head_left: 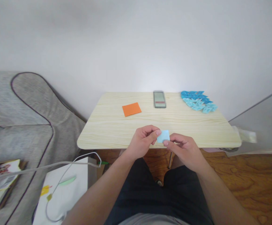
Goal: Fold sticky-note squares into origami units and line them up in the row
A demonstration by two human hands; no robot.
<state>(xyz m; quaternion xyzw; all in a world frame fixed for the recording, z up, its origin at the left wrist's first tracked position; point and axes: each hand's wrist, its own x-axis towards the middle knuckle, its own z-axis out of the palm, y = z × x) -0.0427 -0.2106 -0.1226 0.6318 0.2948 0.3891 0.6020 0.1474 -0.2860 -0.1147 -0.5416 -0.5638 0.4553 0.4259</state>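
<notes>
A small light-blue piece of paper, roughly square, is held up over the front edge of the table. My left hand pinches its left side between thumb and fingers. At its lower right corner, my right hand grips it with thumb and forefinger. Beyond the hands lies a flat orange sheet of paper. Folded blue paper pieces and lighter blue ones sit in a cluster at the table's back right.
A phone with a blurred screen lies near the back of the pale wooden table, close to the wall. To the left are a grey sofa, a white box and a white cable crossing above it.
</notes>
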